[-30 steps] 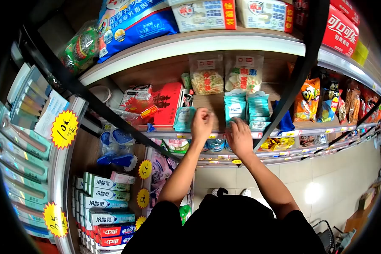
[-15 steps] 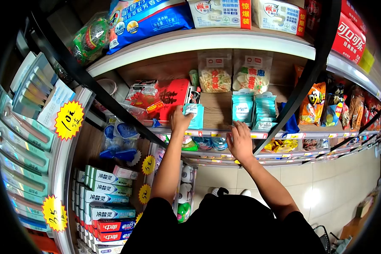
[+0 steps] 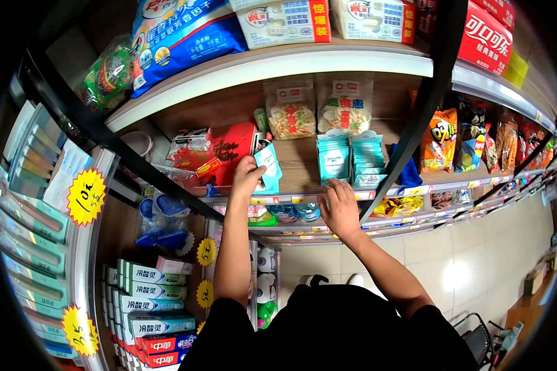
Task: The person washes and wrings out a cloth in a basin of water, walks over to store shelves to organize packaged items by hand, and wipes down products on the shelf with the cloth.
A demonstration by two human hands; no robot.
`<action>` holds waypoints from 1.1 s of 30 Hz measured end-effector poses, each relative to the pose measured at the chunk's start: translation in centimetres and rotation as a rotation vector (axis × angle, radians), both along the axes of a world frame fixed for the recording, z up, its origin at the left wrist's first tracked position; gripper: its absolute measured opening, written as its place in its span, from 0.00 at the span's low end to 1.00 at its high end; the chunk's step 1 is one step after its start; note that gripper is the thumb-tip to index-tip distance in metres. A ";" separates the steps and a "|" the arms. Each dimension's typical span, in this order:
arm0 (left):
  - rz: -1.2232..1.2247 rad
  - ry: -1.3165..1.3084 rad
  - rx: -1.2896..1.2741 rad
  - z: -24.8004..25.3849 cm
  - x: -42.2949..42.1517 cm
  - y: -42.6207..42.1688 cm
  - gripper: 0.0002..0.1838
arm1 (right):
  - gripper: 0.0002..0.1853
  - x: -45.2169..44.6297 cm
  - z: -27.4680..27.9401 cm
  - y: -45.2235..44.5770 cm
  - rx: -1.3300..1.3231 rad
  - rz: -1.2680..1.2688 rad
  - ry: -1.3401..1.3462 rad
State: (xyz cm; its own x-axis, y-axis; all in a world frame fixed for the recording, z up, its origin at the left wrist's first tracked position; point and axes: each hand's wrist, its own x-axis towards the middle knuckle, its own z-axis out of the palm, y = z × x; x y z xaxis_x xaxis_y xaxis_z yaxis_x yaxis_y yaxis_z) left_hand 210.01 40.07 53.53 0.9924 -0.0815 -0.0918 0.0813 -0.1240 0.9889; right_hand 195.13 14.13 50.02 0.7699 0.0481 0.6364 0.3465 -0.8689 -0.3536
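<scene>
Just right of centre: two packet rows [image 3: 333, 162] are already stood on the shelf [image 3: 300, 156]. Mid-frame: teal packet [image 3: 269, 168], still outside both rows, is pinched by the left hand [image 3: 246, 178]. By the loosely uncurled right hand [image 3: 341, 207], nothing is visibly grasped.

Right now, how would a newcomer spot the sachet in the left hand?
Find the wooden shelf below the blue laundry-powder bag. There, left of the two rows of teal sachets, is the left hand. The tilted sachet it holds stands out: apart from those rows, beside a red package.
</scene>
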 end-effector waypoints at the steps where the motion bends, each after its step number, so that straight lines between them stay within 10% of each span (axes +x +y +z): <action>1: -0.058 -0.084 -0.006 0.2 -0.2 -0.6 0.11 | 0.18 -0.1 0.2 0.0 0.016 0.008 -0.012; 22: -0.142 -0.449 -0.085 -1.3 -1.8 -16.3 0.08 | 0.31 1.1 0.6 -1.6 0.002 -0.031 0.070; 33: 0.089 -0.702 0.376 -3.5 -2.5 -16.4 0.14 | 0.31 1.7 -0.2 -1.5 -0.032 -0.044 0.069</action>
